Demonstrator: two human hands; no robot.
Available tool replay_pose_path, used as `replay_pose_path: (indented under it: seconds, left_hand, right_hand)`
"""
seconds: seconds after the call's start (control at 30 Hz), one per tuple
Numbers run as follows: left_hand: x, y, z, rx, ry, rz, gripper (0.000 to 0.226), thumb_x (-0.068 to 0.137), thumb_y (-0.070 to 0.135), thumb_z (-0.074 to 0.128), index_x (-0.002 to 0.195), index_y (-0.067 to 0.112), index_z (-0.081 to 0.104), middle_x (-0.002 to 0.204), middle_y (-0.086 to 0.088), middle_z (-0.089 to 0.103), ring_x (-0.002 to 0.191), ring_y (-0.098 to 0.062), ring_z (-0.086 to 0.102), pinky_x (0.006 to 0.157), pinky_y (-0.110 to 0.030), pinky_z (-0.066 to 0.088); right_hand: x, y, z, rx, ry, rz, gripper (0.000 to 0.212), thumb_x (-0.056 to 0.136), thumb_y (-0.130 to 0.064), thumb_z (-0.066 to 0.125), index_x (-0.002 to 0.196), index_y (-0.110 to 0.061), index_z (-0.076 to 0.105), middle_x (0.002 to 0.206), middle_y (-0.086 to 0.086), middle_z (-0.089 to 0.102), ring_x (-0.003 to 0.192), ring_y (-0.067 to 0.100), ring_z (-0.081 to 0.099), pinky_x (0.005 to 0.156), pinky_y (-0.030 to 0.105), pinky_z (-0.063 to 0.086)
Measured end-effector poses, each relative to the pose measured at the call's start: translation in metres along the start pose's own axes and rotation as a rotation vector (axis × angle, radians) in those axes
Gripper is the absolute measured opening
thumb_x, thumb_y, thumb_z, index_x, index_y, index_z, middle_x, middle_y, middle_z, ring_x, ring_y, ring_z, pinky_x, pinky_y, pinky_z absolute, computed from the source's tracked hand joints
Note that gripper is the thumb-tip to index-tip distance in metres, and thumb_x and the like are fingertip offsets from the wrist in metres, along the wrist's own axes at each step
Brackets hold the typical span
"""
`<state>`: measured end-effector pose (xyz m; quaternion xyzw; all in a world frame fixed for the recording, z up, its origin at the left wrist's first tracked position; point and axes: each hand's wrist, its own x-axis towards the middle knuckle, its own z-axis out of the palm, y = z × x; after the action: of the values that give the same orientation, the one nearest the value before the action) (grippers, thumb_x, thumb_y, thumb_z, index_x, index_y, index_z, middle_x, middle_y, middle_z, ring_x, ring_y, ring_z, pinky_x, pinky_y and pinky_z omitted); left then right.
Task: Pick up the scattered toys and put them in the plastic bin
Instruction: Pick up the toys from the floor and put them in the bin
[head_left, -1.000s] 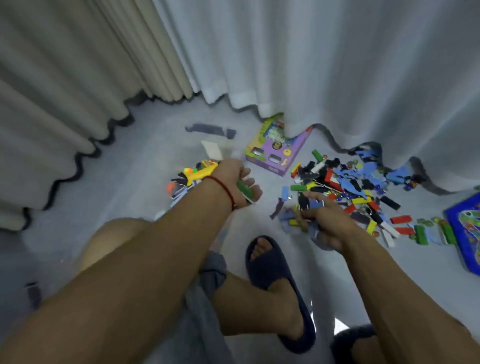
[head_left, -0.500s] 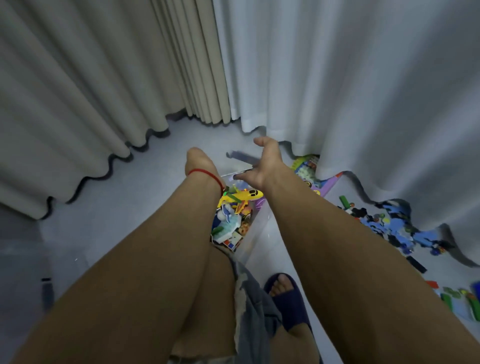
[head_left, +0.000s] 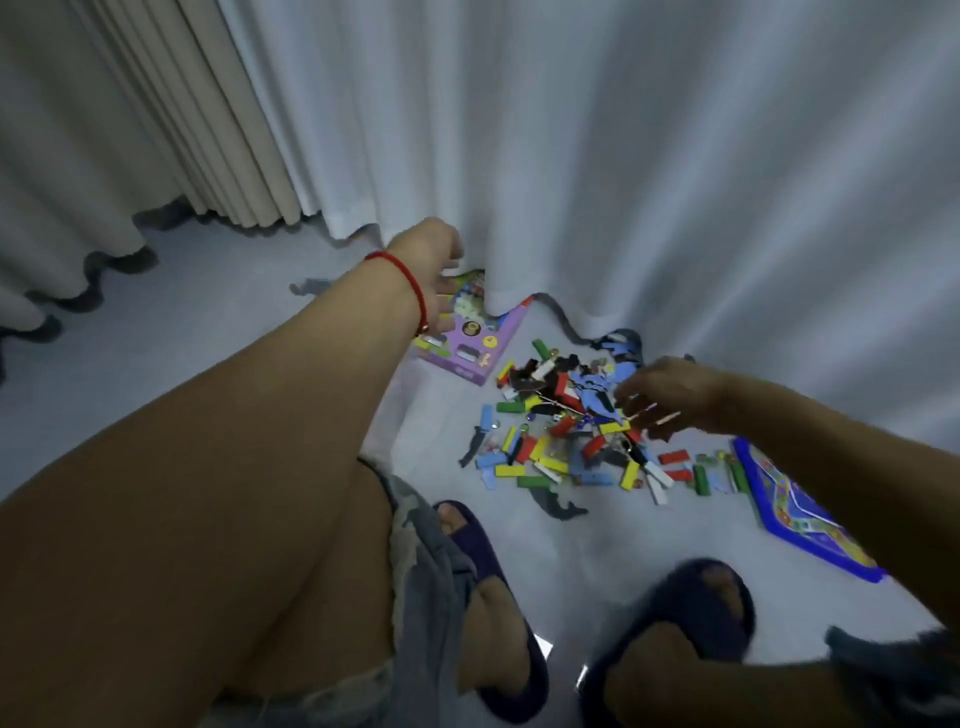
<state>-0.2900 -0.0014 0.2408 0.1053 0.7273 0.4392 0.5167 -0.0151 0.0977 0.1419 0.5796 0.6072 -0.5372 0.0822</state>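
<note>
A heap of scattered toys, small coloured blocks and blue and black flat pieces, lies on the pale floor by the white curtain. My right hand hovers over the heap's right side with its fingers spread downward, blurred by motion, and nothing shows in it. My left hand, a red string at its wrist, reaches over a purple toy box at the curtain's hem, fingers loose and holding nothing I can see. My left forearm hides almost all of the clear plastic bin; only a faint edge shows beside the arm.
A blue puzzle board lies on the floor at the right. My feet in dark slippers stand near the heap. Beige curtains hang at the left, white ones behind. A black cut-out piece lies apart.
Half a second ago both hands were over the bin with toys in it. My right hand has since swung right to the heap, and my left hand has lifted towards the purple box.
</note>
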Motion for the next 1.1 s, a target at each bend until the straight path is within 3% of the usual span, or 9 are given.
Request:
replay_pose_path:
  seconds: [0.13, 0.27, 0.37, 0.53, 0.6, 0.7, 0.77, 0.93, 1.1]
  left_hand:
    - [-0.013, 0.007, 0.084, 0.479, -0.237, 0.132, 0.020, 0.086, 0.030, 0.054, 0.098, 0.016, 0.062, 0.101, -0.010, 0.063, 0.078, -0.027, 0.046, 0.081, -0.042, 0.047]
    - [-0.005, 0.002, 0.143, 0.900, -0.467, 0.169, 0.033, 0.092, 0.036, 0.055, 0.121, 0.019, 0.060, 0.111, -0.005, 0.069, 0.107, -0.028, 0.056, 0.094, -0.049, 0.049]
    - [0.016, -0.021, 0.180, 1.071, -0.567, 0.231, 0.030, 0.096, 0.033, 0.056, 0.120, 0.017, 0.061, 0.110, -0.004, 0.069, 0.105, -0.023, 0.060, 0.088, -0.045, 0.054]
    - [0.086, -0.115, 0.209, 1.096, -0.516, 0.373, 0.024, 0.095, 0.021, 0.050, 0.109, 0.006, 0.064, 0.104, -0.016, 0.066, 0.075, -0.023, 0.057, 0.068, -0.035, 0.054]
    - [0.109, -0.157, 0.218, 1.010, -0.484, 0.298, 0.022, 0.095, 0.019, 0.049, 0.109, 0.011, 0.064, 0.105, -0.013, 0.065, 0.075, -0.021, 0.057, 0.069, -0.034, 0.054]
    - [0.133, -0.209, 0.222, 0.869, -0.416, 0.226, 0.016, 0.096, 0.019, 0.051, 0.106, 0.018, 0.064, 0.101, -0.008, 0.065, 0.076, -0.018, 0.061, 0.061, -0.023, 0.055]
    - [0.142, -0.233, 0.220, 0.839, -0.404, 0.216, 0.013, 0.095, 0.022, 0.053, 0.102, 0.027, 0.063, 0.098, -0.003, 0.066, 0.082, -0.021, 0.066, 0.070, -0.032, 0.059]
    - [0.150, -0.254, 0.216, 0.798, -0.362, 0.233, 0.017, 0.093, 0.017, 0.054, 0.102, 0.026, 0.064, 0.101, -0.005, 0.067, 0.088, -0.028, 0.065, 0.083, -0.047, 0.056]
    - [0.146, -0.259, 0.221, 0.676, -0.326, 0.260, 0.017, 0.091, 0.016, 0.057, 0.096, 0.030, 0.064, 0.101, -0.004, 0.068, 0.093, -0.025, 0.065, 0.085, -0.050, 0.056]
  right_hand:
    - [-0.025, 0.057, -0.099, -0.324, 0.159, 0.077, 0.021, 0.098, -0.020, 0.053, 0.103, -0.003, 0.065, 0.103, 0.019, 0.069, 0.080, 0.029, 0.064, 0.070, 0.037, 0.054]
    - [-0.035, 0.101, -0.134, -0.439, 0.108, 0.166, 0.019, 0.098, -0.021, 0.056, 0.108, -0.006, 0.064, 0.103, 0.017, 0.068, 0.080, 0.027, 0.066, 0.072, 0.040, 0.058]
    - [-0.014, 0.137, -0.131, -0.464, 0.048, 0.208, 0.026, 0.098, -0.022, 0.058, 0.115, -0.005, 0.064, 0.105, 0.013, 0.068, 0.084, 0.025, 0.069, 0.068, 0.036, 0.060]
    - [0.043, 0.204, -0.089, -0.649, 0.117, 0.204, 0.041, 0.090, -0.030, 0.065, 0.125, -0.009, 0.057, 0.121, 0.016, 0.064, 0.092, 0.029, 0.065, 0.080, 0.032, 0.052]
    - [0.068, 0.235, -0.072, -0.648, 0.204, 0.203, 0.058, 0.088, -0.033, 0.068, 0.134, -0.007, 0.046, 0.131, 0.018, 0.055, 0.114, 0.034, 0.056, 0.090, 0.035, 0.046]
    - [0.104, 0.266, -0.058, -0.606, 0.322, 0.135, 0.077, 0.084, -0.045, 0.069, 0.143, -0.009, 0.035, 0.140, 0.020, 0.043, 0.125, 0.038, 0.047, 0.101, 0.046, 0.046]
    - [0.124, 0.273, -0.048, -0.649, 0.400, 0.072, 0.084, 0.086, -0.062, 0.059, 0.147, -0.013, 0.029, 0.145, 0.018, 0.035, 0.131, 0.038, 0.040, 0.103, 0.049, 0.043]
    - [0.150, 0.284, -0.019, -0.793, 0.756, 0.048, 0.069, 0.094, -0.061, 0.041, 0.132, -0.004, 0.044, 0.126, 0.021, 0.049, 0.114, 0.036, 0.047, 0.099, 0.047, 0.043]
    - [0.152, 0.291, 0.009, -0.547, 0.892, -0.083, 0.050, 0.098, -0.041, 0.047, 0.135, -0.008, 0.046, 0.127, 0.016, 0.048, 0.116, 0.030, 0.044, 0.097, 0.042, 0.046]
